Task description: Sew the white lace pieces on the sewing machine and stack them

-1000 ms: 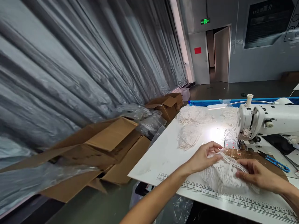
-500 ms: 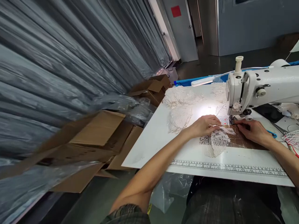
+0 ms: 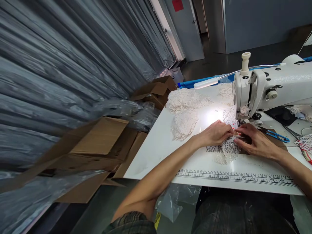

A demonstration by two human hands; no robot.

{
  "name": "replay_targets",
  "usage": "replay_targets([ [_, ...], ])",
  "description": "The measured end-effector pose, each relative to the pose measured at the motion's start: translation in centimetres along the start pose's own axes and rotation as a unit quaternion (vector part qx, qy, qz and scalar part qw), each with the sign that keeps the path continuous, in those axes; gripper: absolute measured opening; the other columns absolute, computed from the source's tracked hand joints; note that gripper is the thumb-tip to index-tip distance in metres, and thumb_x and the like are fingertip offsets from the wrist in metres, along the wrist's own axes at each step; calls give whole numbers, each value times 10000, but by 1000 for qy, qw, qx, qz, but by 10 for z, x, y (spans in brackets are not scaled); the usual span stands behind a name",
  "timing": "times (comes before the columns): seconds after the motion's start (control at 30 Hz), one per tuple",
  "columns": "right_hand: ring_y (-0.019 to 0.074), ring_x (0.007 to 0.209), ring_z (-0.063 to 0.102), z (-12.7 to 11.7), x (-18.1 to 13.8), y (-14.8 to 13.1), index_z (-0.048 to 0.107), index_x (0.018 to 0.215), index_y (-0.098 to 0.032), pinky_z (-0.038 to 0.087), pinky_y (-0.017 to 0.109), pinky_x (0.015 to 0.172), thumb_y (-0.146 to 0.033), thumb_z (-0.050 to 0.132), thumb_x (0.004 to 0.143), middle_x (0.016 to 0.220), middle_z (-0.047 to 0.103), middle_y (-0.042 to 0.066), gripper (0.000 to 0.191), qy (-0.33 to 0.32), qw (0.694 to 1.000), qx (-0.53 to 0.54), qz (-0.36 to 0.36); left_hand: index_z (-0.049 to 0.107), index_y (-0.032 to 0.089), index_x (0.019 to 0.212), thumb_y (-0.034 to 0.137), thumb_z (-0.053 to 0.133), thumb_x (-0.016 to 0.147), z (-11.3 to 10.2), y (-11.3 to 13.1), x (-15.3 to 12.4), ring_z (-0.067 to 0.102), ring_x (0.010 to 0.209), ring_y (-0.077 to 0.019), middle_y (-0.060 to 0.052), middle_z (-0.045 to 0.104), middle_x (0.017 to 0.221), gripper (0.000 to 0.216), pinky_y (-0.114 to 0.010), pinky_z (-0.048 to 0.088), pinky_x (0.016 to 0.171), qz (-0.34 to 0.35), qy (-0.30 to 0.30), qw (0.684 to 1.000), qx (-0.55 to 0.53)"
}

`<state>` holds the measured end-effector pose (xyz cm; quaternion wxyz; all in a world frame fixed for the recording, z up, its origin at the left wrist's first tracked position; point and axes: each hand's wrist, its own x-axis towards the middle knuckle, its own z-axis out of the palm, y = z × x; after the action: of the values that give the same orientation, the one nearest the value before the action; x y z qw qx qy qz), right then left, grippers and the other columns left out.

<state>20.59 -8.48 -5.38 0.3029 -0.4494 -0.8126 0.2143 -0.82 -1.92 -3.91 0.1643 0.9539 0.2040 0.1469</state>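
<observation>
- Lace [image 3: 225, 152]: lies on the table [image 3: 168, 152] under both hands' fingertips, just short of the machine [image 3: 268, 87] foot.
- Left hand [image 3: 215, 133]: fingers closed, pinching the lace's far edge, apparently to keep it aligned.
- Right hand [image 3: 255, 143]: fingers stretched over that edge, pressing it flat; any grip beneath is hidden.
- Snips [image 3: 276, 136]: just beyond the right hand.

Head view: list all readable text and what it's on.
"10", "13", "16", in a run of numbers: ruler scale printed along the near edge of the white table; lower numbers blurred.
Red sign on the door: no text readable.
Yellow label below the table: too small.
Sewing machine: no brand visible.
</observation>
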Motion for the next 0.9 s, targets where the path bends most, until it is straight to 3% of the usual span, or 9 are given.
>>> replay_targets([
  [0.17, 175, 748, 594, -1, 3, -13, 626, 877, -189, 491, 336, 719, -436, 433, 926, 809, 630, 57, 318, -57, 990, 120, 54, 629, 154, 1027, 362, 575, 926, -7, 4, -7, 625, 736, -121, -40, 702, 847, 237, -293, 495, 742, -61, 39, 993, -97],
  [0.37, 104, 533, 438, -1, -1, -16, 591, 822, -172, 346, 245, 467, -527, 523, 875, 622, 499, -19, 366, -84, 963, 207, 148, 646, 140, 868, 402, 617, 856, -16, 6, -11, 490, 558, -61, 2, 592, 708, 264, -188, 400, 503, -207, 12, 921, -330],
  [0.5, 91, 541, 529, 0, 8, -27, 558, 878, -163, 428, 205, 484, -315, 594, 882, 626, 552, -24, 156, -108, 906, 327, 245, 612, 143, 874, 383, 558, 887, -32, 8, -1, 402, 498, -41, 42, 500, 632, 246, -174, 343, 470, -210, -27, 909, -358],
  [0.6, 105, 616, 639, 5, 18, -39, 512, 973, -157, 522, 197, 573, -170, 563, 902, 696, 643, 15, 88, -76, 843, 389, 365, 631, 140, 856, 340, 553, 894, -41, 5, 16, 439, 542, -57, 28, 531, 646, 219, -184, 349, 502, -198, -37, 938, -281],
  [0.7, 129, 596, 662, 10, 19, -43, 452, 1026, -162, 549, 216, 563, -200, 614, 895, 686, 666, 29, 212, -50, 814, 380, 435, 648, 149, 872, 281, 591, 879, -33, 0, 31, 537, 651, -89, -2, 625, 758, 144, -199, 387, 567, -182, -80, 973, -121],
  [0.77, 153, 545, 653, 7, 13, -37, 451, 1002, -172, 518, 229, 478, -296, 653, 877, 646, 664, 25, 268, -112, 830, 338, 431, 634, 145, 914, 319, 647, 861, -20, -4, 33, 567, 716, -122, -34, 650, 862, 182, -219, 394, 583, -171, -67, 982, 36],
  [0.83, 156, 497, 629, -4, 5, -25, 492, 928, -183, 459, 230, 418, -423, 622, 879, 617, 656, 16, 277, -182, 865, 263, 387, 615, 128, 945, 397, 653, 870, -9, -6, 25, 571, 756, -157, -81, 644, 939, 282, -251, 406, 597, -147, 18, 972, 180],
  [0.9, 138, 509, 615, -17, -1, -12, 541, 848, -191, 466, 238, 471, -470, 518, 911, 620, 649, 9, 287, -158, 913, 167, 337, 609, 121, 931, 425, 585, 918, -3, -5, 10, 568, 746, -159, -94, 638, 929, 304, -271, 427, 611, -69, 89, 965, 236],
])
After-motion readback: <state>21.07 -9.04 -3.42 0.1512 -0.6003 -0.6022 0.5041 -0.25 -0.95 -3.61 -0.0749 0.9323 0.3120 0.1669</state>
